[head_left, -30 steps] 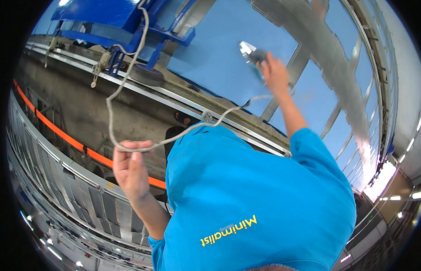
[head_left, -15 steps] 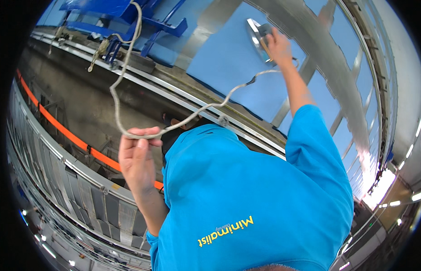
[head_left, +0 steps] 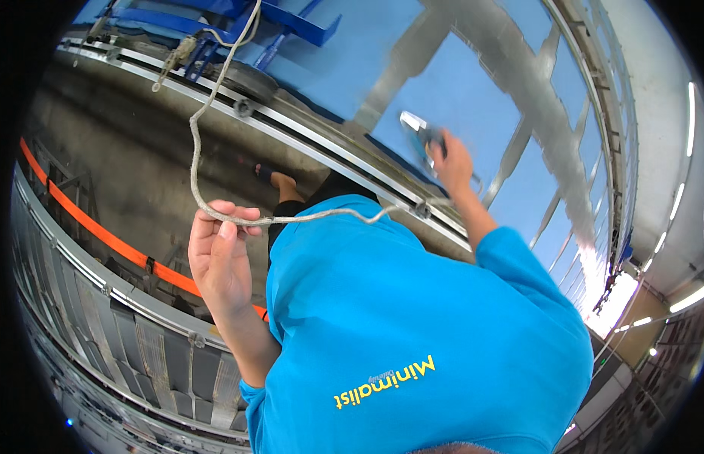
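Observation:
My right hand [head_left: 452, 163] is wrapped round the handle of a clothes iron [head_left: 417, 135] with a shiny metal plate, blurred by motion. The iron is over the near edge of a long table spread with light blue fabric panels [head_left: 462, 94]. With fingers and thumb closed, my left hand [head_left: 223, 261] holds a whitish braided cord [head_left: 195, 151] out to the left of my body. From this hand the cord rises to the top of the view. Its other part runs across my front toward the iron, blurred near the table edge.
A blue metal frame with a wheel [head_left: 250, 79] stands at the upper left of the table. Metal rails [head_left: 314, 144] line the table edge beside me. Behind the walkway, an orange pipe or strip [head_left: 102, 227] runs along another long bench with grey panels [head_left: 140, 340].
My right hand has drawn the iron from farther over the fabric back toward the table edge. The cord between my hands hangs slacker. My left hand still holds it, nearly in place.

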`<action>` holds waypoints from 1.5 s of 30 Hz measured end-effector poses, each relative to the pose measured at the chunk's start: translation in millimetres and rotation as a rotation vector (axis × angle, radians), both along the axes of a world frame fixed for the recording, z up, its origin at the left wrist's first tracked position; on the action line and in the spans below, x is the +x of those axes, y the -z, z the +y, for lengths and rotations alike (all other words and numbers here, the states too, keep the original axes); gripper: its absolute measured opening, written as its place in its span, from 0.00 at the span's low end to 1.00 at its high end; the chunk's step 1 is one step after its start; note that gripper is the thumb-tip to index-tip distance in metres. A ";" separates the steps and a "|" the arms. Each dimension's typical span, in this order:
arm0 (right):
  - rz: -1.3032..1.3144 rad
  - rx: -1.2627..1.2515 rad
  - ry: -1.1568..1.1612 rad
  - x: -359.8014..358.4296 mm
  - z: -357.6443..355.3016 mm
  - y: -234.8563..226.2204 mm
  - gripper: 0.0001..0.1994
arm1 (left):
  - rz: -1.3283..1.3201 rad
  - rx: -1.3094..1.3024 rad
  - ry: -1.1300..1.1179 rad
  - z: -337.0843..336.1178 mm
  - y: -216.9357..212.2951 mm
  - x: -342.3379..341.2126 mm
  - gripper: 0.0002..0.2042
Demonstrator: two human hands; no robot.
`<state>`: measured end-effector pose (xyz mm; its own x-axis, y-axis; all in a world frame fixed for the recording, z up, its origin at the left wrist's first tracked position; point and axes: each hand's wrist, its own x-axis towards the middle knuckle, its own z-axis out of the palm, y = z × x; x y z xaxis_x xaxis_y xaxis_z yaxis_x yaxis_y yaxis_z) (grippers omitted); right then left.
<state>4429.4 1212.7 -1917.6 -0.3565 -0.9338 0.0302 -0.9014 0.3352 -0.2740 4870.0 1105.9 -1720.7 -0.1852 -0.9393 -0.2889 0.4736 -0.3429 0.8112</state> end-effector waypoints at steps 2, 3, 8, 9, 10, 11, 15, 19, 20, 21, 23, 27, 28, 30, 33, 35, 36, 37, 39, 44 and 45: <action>-0.091 -0.010 -0.063 31.1 4.0 -11.1 0.19 | -0.002 0.010 0.030 -24.9 -2.6 22.1 0.12; -0.152 -0.036 -0.072 39.4 -2.2 -14.6 0.19 | 0.006 0.015 0.048 -34.7 -3.9 32.5 0.12; -0.225 -0.072 0.012 61.5 -96.1 -36.4 0.20 | -0.029 0.020 0.143 -77.4 -8.8 67.4 0.12; -0.233 -0.080 0.021 66.3 -124.5 -44.6 0.21 | -0.017 0.009 0.174 -84.7 -7.5 73.5 0.12; -0.247 -0.081 0.028 68.0 -149.4 -45.7 0.21 | -0.013 0.003 0.173 -92.4 -7.1 77.4 0.12; -0.232 -0.139 -0.020 62.5 -172.9 -38.2 0.21 | -0.011 0.004 0.168 -98.3 -6.8 80.7 0.12; -0.167 -0.213 -0.098 39.0 -279.9 -15.0 0.21 | -0.006 -0.005 0.188 -120.7 -3.9 91.2 0.11; -0.114 -0.135 -0.022 7.2 -370.2 -8.9 0.21 | -0.120 0.083 0.180 -148.4 -24.6 85.4 0.11; -0.095 -0.140 -0.007 -10.0 -386.2 -3.0 0.21 | -0.127 0.132 0.198 -154.9 -29.7 86.1 0.11; -0.072 -0.141 0.006 -17.3 -403.2 4.2 0.21 | -0.111 0.090 0.252 -162.5 -27.8 90.6 0.10; -0.092 -0.121 0.092 -21.4 -423.7 9.6 0.22 | -0.168 0.108 0.206 -178.5 -32.9 83.8 0.09; -0.063 -0.159 0.099 -10.7 -410.1 16.0 0.22 | -0.146 -0.029 0.169 -218.2 -34.8 76.0 0.10; -0.056 -0.190 0.066 -0.7 -402.6 18.1 0.21 | -0.123 -0.087 0.165 -230.9 -29.6 77.3 0.10; -0.086 -0.141 0.034 46.9 -372.8 8.4 0.21 | -0.059 -0.154 0.148 -254.9 -16.9 81.8 0.10; -0.154 -0.110 0.000 128.0 -316.2 2.9 0.19 | -0.024 -0.191 0.151 -288.1 -13.7 81.9 0.11; -0.209 -0.131 -0.086 177.1 -288.9 -8.4 0.18 | -0.131 -0.167 0.122 -303.3 -9.3 76.0 0.12; -0.236 -0.101 -0.124 193.7 -284.9 -19.1 0.18 | -0.189 -0.155 0.111 -310.0 -9.3 73.4 0.12; -0.273 -0.110 -0.136 197.4 -290.4 -21.8 0.18 | -0.184 -0.142 0.134 -317.4 -8.7 70.2 0.13; -0.351 -0.124 -0.175 202.8 -300.7 -27.0 0.18 | -0.181 -0.121 0.172 -320.9 -6.4 70.0 0.13; -0.199 -0.098 -0.012 137.8 -404.1 -4.5 0.20 | -0.210 -0.102 0.185 -323.4 -12.2 82.1 0.13; -0.157 -0.062 0.019 119.8 -429.5 -1.3 0.20 | -0.220 -0.097 0.175 -322.8 -12.0 89.4 0.13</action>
